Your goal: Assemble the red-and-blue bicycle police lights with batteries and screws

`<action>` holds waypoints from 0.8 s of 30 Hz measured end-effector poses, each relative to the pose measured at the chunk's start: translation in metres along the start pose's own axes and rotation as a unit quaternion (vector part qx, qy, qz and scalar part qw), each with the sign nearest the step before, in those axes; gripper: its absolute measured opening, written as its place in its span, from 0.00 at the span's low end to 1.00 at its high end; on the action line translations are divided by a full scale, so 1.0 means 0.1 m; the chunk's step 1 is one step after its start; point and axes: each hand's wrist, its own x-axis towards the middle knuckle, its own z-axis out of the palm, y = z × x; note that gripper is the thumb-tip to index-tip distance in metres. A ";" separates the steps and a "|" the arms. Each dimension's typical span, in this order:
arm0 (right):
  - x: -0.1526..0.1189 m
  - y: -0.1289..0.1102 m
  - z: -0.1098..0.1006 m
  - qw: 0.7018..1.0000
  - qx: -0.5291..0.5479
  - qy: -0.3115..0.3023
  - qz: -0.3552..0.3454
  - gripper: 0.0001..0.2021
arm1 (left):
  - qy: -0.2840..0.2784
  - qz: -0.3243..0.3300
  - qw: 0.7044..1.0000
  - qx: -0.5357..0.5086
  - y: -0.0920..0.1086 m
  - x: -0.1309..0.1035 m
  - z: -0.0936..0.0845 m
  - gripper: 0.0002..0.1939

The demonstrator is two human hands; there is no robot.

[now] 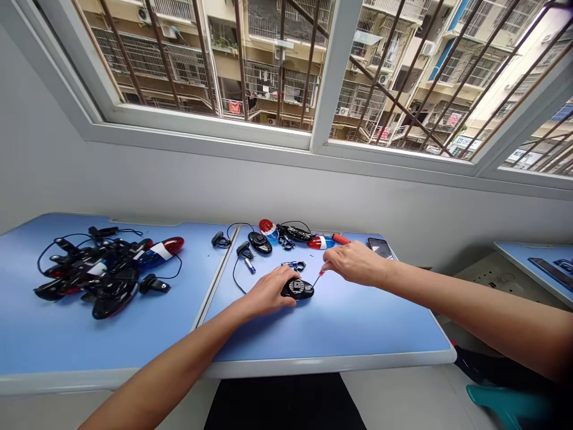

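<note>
My left hand (271, 288) grips a black oval plastic housing (298, 289) and holds it against the blue tabletop. A round grille pattern shows on its upper face. In my right hand (353, 261) is a small screwdriver (318, 277), its handle mostly covered by the fingers. The shaft slants down to the housing's right end, where its tip seems to touch. Just behind the housing are a blue battery (289, 264) and a black ring-shaped clamp (300, 266). Another battery (249, 266) lies left of them, near a black corded piece (244, 249).
A tangled pile of black, red and blue corded units (102, 269) covers part of the left table. Toward the back lie a black oval part (260, 242), a red-white-blue shell (269, 229), another shell (320, 242), a red handle (341, 239) and a phone (379, 246).
</note>
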 end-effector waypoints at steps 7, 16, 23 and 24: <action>0.05 0.01 0.03 0.997 -0.022 0.011 0.067 0.19 | -0.002 0.002 1.000 0.000 0.00 0.00 0.00 0.22; -0.12 0.05 0.06 0.993 0.111 0.006 -0.037 0.11 | -0.008 -0.010 1.000 -0.009 0.03 0.00 -0.03 0.22; 0.00 -0.06 0.01 0.999 -0.006 -0.035 0.010 0.17 | -0.002 0.023 1.000 0.010 -0.01 0.01 -0.01 0.23; 0.03 -0.08 0.01 0.999 -0.019 -0.031 0.020 0.20 | 0.000 0.026 1.000 0.010 -0.01 0.01 0.00 0.23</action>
